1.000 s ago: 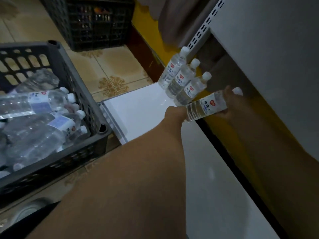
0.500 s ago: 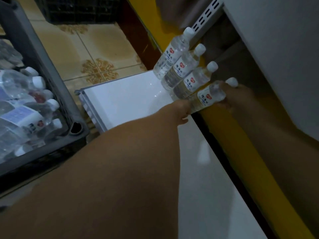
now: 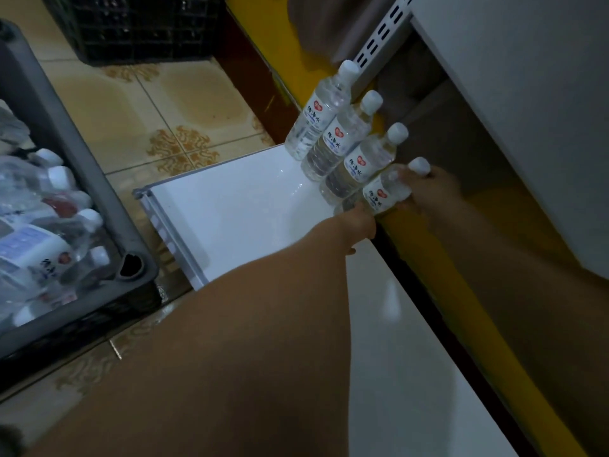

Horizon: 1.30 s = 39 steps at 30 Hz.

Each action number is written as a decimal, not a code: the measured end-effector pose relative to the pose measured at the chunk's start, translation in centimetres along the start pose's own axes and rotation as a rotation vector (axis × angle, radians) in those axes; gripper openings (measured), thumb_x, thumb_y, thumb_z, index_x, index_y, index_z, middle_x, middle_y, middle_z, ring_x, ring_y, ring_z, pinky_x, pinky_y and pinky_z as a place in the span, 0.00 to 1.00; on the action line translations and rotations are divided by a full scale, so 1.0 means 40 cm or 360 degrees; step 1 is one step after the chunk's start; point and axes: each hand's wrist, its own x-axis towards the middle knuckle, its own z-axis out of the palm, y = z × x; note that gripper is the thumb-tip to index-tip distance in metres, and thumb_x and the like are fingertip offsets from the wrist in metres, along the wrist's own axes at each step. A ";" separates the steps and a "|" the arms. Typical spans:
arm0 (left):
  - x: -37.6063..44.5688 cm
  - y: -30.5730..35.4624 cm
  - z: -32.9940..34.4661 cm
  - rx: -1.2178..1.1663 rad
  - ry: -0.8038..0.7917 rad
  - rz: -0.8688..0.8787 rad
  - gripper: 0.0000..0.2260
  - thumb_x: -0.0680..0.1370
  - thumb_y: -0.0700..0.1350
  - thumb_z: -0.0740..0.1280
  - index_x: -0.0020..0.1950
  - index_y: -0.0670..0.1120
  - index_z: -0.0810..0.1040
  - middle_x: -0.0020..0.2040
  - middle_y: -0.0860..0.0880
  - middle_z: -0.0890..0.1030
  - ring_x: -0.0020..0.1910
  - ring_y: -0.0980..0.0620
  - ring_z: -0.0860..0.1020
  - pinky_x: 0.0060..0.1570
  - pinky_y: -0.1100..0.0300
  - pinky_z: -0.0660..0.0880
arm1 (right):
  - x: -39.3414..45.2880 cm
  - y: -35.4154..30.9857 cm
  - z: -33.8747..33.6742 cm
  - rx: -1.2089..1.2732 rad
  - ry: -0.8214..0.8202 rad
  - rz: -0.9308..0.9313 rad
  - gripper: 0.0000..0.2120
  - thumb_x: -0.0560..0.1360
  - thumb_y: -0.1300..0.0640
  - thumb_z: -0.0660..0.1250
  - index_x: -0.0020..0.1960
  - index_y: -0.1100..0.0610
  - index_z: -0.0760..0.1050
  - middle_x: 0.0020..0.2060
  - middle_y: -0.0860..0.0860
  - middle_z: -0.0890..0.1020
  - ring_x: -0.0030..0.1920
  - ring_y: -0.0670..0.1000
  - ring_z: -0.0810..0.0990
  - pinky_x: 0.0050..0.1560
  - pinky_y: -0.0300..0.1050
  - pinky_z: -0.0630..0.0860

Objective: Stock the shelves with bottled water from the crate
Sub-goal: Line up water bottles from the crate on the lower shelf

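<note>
Three water bottles (image 3: 333,140) with white caps and red-logo labels stand in a row at the back left corner of the white bottom shelf (image 3: 237,206). A fourth water bottle (image 3: 384,194) stands at the end of that row, touching the third. My right hand (image 3: 433,189) grips it around the neck and shoulder, just below the cap. My left hand (image 3: 357,222) holds its base, with the fingers hidden behind the hand. The grey crate (image 3: 66,153) at the left holds several more bottles lying on their sides.
A black crate (image 3: 138,28) sits on the tiled floor beyond the shelf. A white upper shelf (image 3: 527,110) overhangs at the right, on a slotted upright (image 3: 379,41). A yellow back rail (image 3: 438,285) runs along the shelf's rear. White shelf surface stretches toward me.
The held bottle has gone from tilted above the shelf to standing at the end of the row. Both hands moved with it, and my view shifted right, away from the grey crate.
</note>
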 end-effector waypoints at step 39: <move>-1.128 -0.028 -0.666 0.1988 0.1045 -0.0204 0.19 0.83 0.51 0.58 0.69 0.42 0.71 0.66 0.41 0.75 0.60 0.42 0.75 0.55 0.55 0.70 | -0.757 -0.343 0.345 -0.0438 -0.0528 -0.1037 0.32 0.82 0.40 0.54 0.78 0.58 0.56 0.75 0.57 0.65 0.72 0.60 0.67 0.68 0.56 0.67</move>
